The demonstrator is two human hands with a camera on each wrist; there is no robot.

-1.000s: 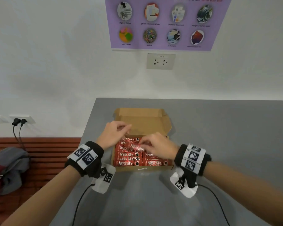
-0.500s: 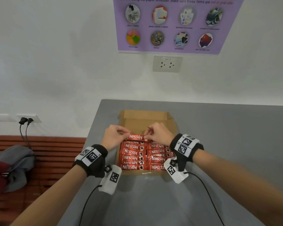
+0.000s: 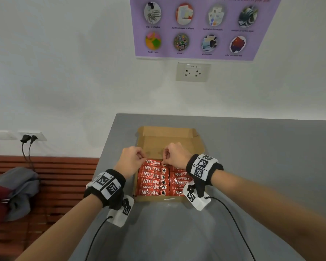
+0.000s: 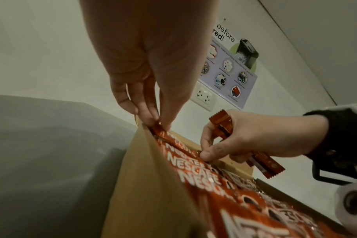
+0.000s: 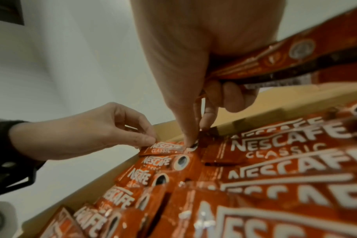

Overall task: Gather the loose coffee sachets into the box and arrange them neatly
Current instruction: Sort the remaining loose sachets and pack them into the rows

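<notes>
Two columns of red coffee sachets [image 3: 152, 182] lie packed face-up in an open cardboard box [image 3: 169, 137] on a grey table [image 3: 252, 157]. At the far end of the left column, the left hand [image 3: 129, 162] pinches one end of the top sachet [image 3: 153, 162] between thumb and fingertips; the right hand [image 3: 174, 155] presses its other end with a fingertip while its remaining fingers curl around spare sachets [image 4: 259, 159]. Beyond, a wall socket [image 3: 193, 72] sits below a purple poster [image 3: 198, 27].

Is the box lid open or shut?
Open. The lid stands folded back behind the box, leaving the sachet rows exposed in the head view.
</notes>
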